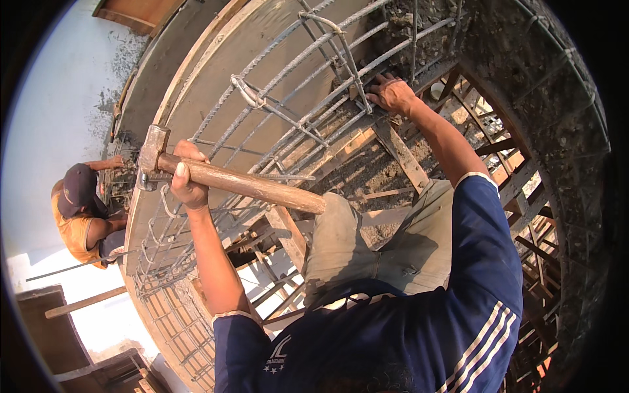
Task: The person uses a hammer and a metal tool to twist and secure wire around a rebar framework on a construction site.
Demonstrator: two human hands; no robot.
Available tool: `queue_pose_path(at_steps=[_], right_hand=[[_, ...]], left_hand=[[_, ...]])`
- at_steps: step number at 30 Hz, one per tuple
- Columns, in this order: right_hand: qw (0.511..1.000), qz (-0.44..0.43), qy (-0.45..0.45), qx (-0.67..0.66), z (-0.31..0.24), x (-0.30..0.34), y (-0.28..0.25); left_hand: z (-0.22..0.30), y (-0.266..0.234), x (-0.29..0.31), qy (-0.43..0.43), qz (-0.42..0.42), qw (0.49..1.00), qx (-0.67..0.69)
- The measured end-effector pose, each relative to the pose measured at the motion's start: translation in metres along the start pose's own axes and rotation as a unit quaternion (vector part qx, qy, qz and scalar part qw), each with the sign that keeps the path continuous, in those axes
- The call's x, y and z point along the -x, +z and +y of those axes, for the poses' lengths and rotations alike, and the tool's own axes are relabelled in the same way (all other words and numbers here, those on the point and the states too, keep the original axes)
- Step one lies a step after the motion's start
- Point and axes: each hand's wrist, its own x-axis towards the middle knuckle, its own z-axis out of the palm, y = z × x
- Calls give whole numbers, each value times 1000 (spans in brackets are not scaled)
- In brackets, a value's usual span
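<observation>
My left hand (pixel 190 180) is closed round the wooden handle of a hammer (pixel 249 187), close below its worn steel head. The handle slants down to the right, its butt end over my trouser leg. Farther off to the right, my right hand (pixel 393 95) reaches to the foot of a rebar cage (pixel 308 92), beside the timber edge. Its fingers are bent and pressed close together; what they grip, if anything, is hidden. The cage of tied steel bars curves along a smooth grey panel (pixel 268 49).
At the left a person (pixel 85 209) in a dark cap and orange shirt crouches beyond the curved panel. Wooden struts (pixel 400 154) and gaps lie below me. A dark rough concrete rim (pixel 570 144) curves round the right. A lumber piece (pixel 85 302) juts out lower left.
</observation>
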Motion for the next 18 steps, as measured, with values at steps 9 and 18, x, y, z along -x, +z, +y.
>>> queue_pose_path(at_steps=[9,18], right_hand=[[998,39,-5,-45,32,-11,-14],[991,126,-36,20,18,-28,1]], left_hand=[[-1,1,-6,-11,4,1000,-17],[-2,-4,-2,-27,-5,1000,7]])
